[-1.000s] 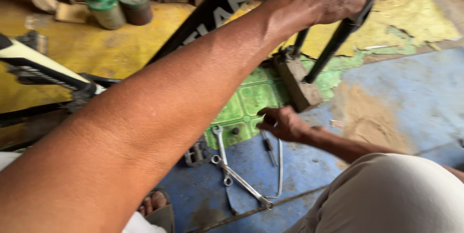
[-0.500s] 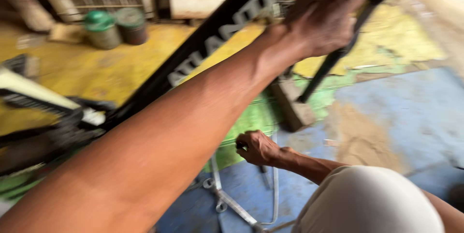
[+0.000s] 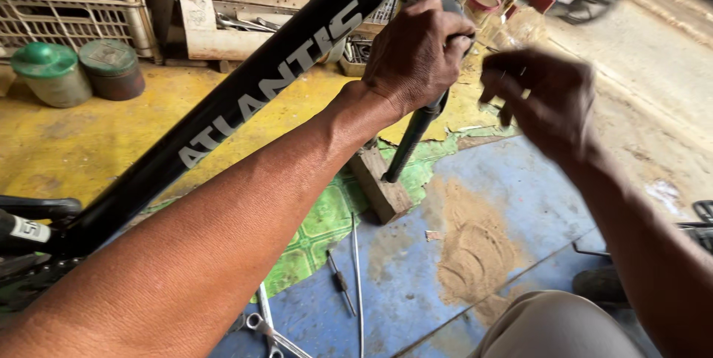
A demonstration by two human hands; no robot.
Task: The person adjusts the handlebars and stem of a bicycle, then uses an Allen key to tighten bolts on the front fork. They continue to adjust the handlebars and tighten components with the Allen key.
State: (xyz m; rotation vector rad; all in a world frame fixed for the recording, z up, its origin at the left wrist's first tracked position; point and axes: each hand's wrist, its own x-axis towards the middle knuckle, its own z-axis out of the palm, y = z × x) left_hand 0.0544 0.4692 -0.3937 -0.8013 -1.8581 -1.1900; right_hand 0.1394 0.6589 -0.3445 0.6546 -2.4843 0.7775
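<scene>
My left hand (image 3: 416, 53) is closed around the top of a black fork leg (image 3: 412, 139) of a black bicycle frame (image 3: 245, 98) with white lettering, which slants across the view. The fork's lower end rests on a wooden block (image 3: 382, 187) on the floor. My right hand (image 3: 546, 102) is raised just right of the fork and is blurred. Its fingers are curled, and I cannot tell whether they hold anything.
Wrenches (image 3: 271, 328), a small screwdriver (image 3: 340, 282) and a thin metal rod (image 3: 356, 284) lie on the blue and green floor below. Two round tins (image 3: 52, 72) stand at the back left by a plastic crate (image 3: 67, 20). Sand (image 3: 475, 246) is spread beside my knee (image 3: 557, 328).
My right hand has come up from the tools on the floor to beside the fork. My left hand has kept its grip, and the view has shifted right.
</scene>
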